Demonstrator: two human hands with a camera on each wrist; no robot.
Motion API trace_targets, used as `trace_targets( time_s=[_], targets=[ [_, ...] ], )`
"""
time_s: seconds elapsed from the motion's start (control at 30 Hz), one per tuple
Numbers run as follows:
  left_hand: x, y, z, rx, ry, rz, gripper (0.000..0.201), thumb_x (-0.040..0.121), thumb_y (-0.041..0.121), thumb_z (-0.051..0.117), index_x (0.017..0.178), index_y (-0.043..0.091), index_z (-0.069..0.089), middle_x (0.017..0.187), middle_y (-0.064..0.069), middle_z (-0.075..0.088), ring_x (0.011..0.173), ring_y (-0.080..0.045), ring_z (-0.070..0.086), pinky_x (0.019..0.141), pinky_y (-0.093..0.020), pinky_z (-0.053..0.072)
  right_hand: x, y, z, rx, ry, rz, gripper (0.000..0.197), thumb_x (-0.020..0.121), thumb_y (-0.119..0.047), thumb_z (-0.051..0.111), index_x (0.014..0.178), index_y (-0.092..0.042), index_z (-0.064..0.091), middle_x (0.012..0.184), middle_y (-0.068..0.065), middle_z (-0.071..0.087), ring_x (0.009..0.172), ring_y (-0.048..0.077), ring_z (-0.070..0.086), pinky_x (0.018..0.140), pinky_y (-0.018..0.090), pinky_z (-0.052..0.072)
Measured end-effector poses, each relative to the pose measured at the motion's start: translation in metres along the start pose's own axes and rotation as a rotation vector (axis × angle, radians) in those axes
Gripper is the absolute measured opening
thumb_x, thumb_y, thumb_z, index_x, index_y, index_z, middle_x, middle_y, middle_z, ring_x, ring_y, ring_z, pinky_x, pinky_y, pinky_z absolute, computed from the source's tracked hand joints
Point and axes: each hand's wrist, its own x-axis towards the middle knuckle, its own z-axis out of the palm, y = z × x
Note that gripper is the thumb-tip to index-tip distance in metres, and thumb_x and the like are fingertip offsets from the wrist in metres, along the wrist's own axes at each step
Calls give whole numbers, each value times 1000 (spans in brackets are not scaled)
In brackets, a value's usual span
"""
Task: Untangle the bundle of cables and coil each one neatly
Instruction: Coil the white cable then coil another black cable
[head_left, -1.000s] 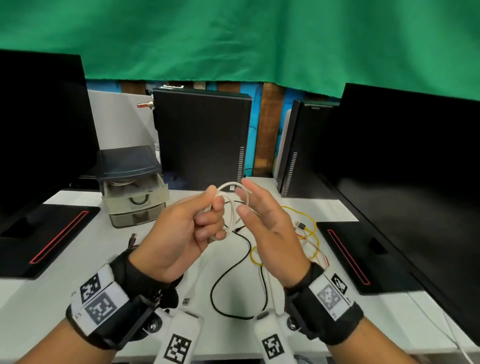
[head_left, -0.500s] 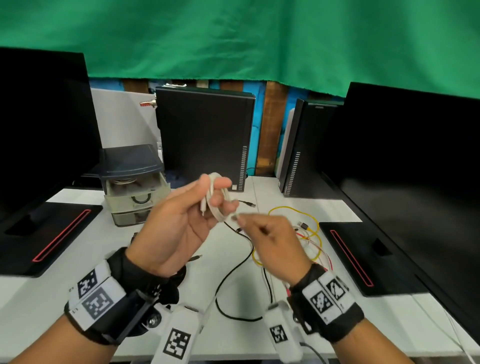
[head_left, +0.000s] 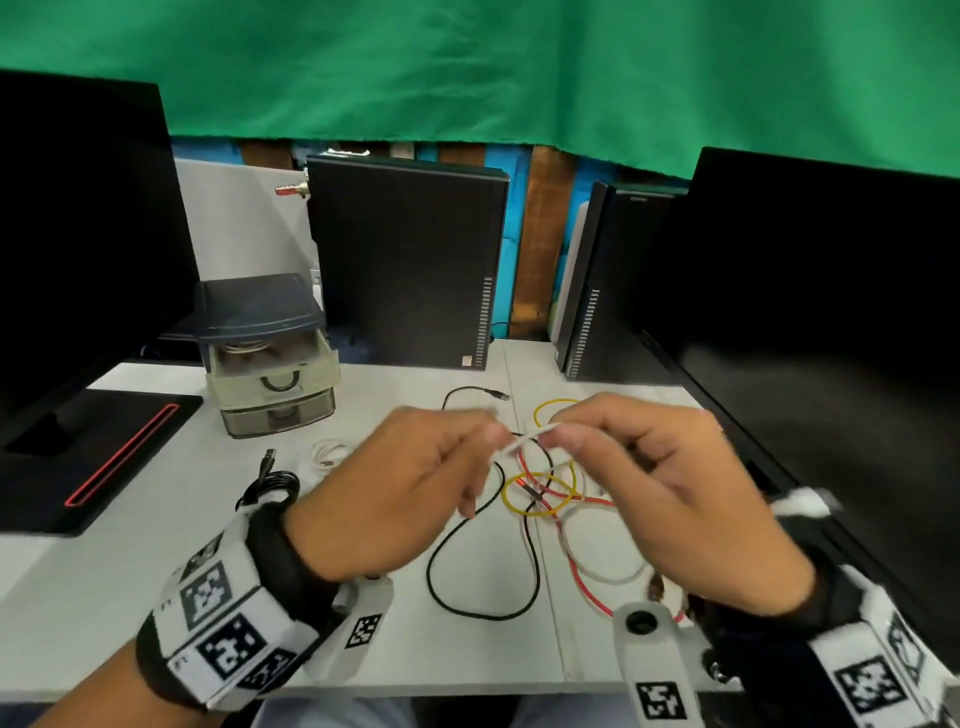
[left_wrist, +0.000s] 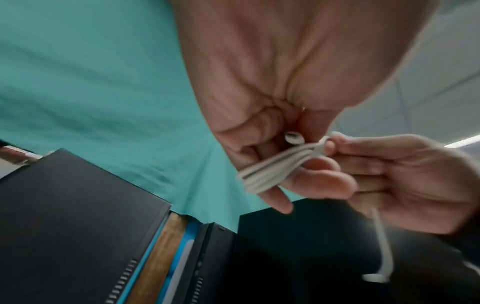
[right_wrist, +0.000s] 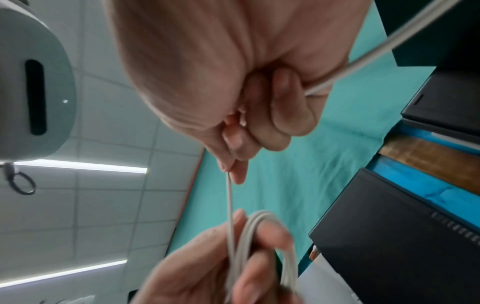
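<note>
White desk (head_left: 130, 597) with a loose tangle of black, yellow and red cables (head_left: 540, 499) lying under the raised hands. Left hand (head_left: 400, 499) fingers curled, clamping the white cable (left_wrist: 272, 166) looped into a small coil; right hand (head_left: 670, 493) pinches its free strand just beside

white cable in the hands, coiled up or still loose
Mostly coiled: several loops of the white cable sit bunched in the left hand, one loose tail in the right hand.
</note>
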Motion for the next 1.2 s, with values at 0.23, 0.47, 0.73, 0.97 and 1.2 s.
trace_targets(
  time_s=[0.23, 0.47, 0.73, 0.97, 1.2],
  targets=[
    [1, 15, -10, -928, -79, -25, 40, 100, 36, 44, 101, 11, 76, 59, 5, 45, 46, -10, 51, 82, -30, 55, 11, 50, 22, 67, 142, 117, 14, 95, -26, 64, 89, -25, 77, 70, -15, 70, 65, 4, 60, 64, 12, 43],
    [13, -13, -21, -525, 370, -42, 42, 105, 30, 38, 100, 2, 69, 63, 9, 56, 69, -14, 64, 102, -38, 50, -18, 42, 98, -76, -292, 68, 40, 104, -38, 45, 97, -4, 65, 64, 9, 54, 59, 22, 48, 62, 41, 46],
    [6, -22, -8, -171, -87, -118, 39, 100, 44, 38, 92, 31, 74, 54, 3, 59, 65, -9, 63, 86, -31, 50, 5, 12, 13, -178, 35, -149, 21, 102, -26, 52, 100, -18, 71, 76, -11, 62, 68, 14, 59, 64, 29, 48],
    [5, 6, -6, -1002, -107, -213, 44, 98, 41, 53, 75, 8, 70, 54, 5, 32, 42, -8, 36, 63, -27, 52, 5, 43, 33, -273, 83, -147, 22, 95, -25, 55, 92, -18, 75, 84, -7, 60, 81, 16, 55, 72, 36, 47],
    [13, 1, 4, -1291, 82, -387, 38, 98, 37, 45, 69, 12, 48, 64, -2, 31, 56, -13, 36, 55, -24, 46, 6, 34, 40, 108, 4, 111, 18, 92, -17, 60, 88, -9, 76, 79, 2, 65, 72, 16, 64, 62, 27, 54]
  ],
)
